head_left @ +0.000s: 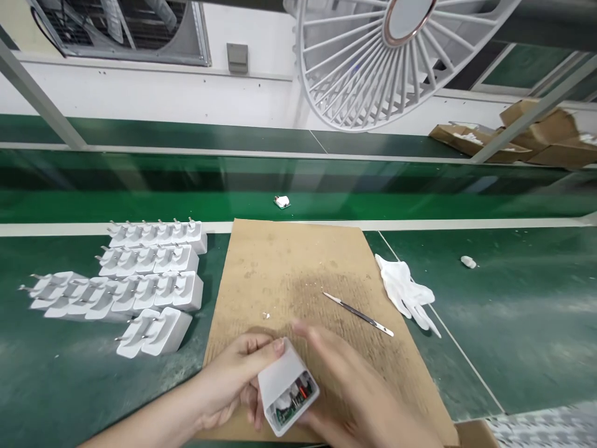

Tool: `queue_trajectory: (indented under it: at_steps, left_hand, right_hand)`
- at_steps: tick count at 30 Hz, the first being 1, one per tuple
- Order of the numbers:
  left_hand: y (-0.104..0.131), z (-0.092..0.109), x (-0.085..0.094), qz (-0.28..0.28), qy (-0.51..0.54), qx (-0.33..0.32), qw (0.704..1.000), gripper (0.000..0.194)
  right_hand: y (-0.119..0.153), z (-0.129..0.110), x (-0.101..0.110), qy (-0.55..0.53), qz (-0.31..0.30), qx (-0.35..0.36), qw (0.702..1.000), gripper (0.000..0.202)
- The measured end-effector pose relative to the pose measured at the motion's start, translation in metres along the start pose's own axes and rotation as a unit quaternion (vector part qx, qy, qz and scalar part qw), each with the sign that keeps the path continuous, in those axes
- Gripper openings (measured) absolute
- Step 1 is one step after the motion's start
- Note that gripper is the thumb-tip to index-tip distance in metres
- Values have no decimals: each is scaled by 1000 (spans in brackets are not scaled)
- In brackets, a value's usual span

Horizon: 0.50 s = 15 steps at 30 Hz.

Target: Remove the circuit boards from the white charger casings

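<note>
A white plug charger housing (pixel 286 382) is tilted in my left hand (pixel 237 376), with the thumb on its top and the fingers beneath. Its open end faces me and shows a green circuit board (pixel 291 404) with small parts and a red piece inside. Just right of the housing is my right hand (pixel 354 386), smeared by motion. Its fingers look stretched out and apart, and nothing shows in them. Whether it touches the housing's lower side, I cannot tell. Both hands are over the near part of a brown cardboard sheet (pixel 280 261).
A dark-handled craft knife (pixel 358 310) lies on the cardboard. Rows of white plug housings (pixel 153 295) stand at left. A white glove (pixel 405 292) and a small white lump (pixel 468 262) are at right. Beyond sits a small circuit piece (pixel 282 201). A fan (pixel 373 74) hangs overhead.
</note>
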<state>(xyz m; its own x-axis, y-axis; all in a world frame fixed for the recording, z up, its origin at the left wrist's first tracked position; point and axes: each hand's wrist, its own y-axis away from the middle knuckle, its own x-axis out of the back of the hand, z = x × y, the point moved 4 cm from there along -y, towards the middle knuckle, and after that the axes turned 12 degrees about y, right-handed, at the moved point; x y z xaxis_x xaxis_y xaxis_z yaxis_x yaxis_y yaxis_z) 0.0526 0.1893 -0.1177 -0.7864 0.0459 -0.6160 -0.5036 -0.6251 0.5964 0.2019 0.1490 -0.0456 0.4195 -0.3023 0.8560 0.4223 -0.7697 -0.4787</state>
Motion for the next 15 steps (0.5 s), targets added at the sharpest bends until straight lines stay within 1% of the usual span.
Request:
queue_trajectory:
  at_steps: [2,3,4,5,6,8,9,10,11,12,13,14,15]
  left_hand:
    - [0,-2,1,-10,-67,48,997,48]
    - [0,0,2,-18,-106,63,992,49]
    - [1,4,3,-29,-154,63,986,49]
    - [2,12,3,-39,-212,44,976,47]
    - [4,22,4,-39,-271,7,962,44]
    - [9,47,6,-2,-358,-113,927,37]
    - [14,59,7,14,-372,-179,910,36]
    - [19,67,7,14,-370,-235,899,40]
    - [24,71,5,-10,-360,-274,892,45]
    - [27,70,2,-54,-350,-293,888,52]
    - [29,66,-1,-103,-346,-297,884,60]
    - [30,60,-4,-137,-345,-292,881,65]
    - [29,54,-5,-149,-345,-285,882,65]
  right_hand:
    - [-12,2,0,-40,-54,45,997,46]
    - [-18,1,1,-46,-71,72,994,39]
    - [-24,-1,2,-42,-79,99,991,32]
    - [-28,-3,4,-36,-81,124,988,29]
    - [-31,-5,7,-34,-77,145,986,29]
    - [-34,-6,13,-45,-67,172,982,27]
    - [-34,-5,15,-53,-69,175,981,25]
    - [-35,-2,15,-55,-65,167,982,23]
    - [-36,2,14,-51,-63,145,986,22]
    - [-38,6,12,-45,-62,119,990,24]
    - [-40,9,9,-45,-64,97,992,27]
    - [-43,11,5,-55,-76,81,992,31]
    - [-46,11,1,-74,-94,71,990,34]
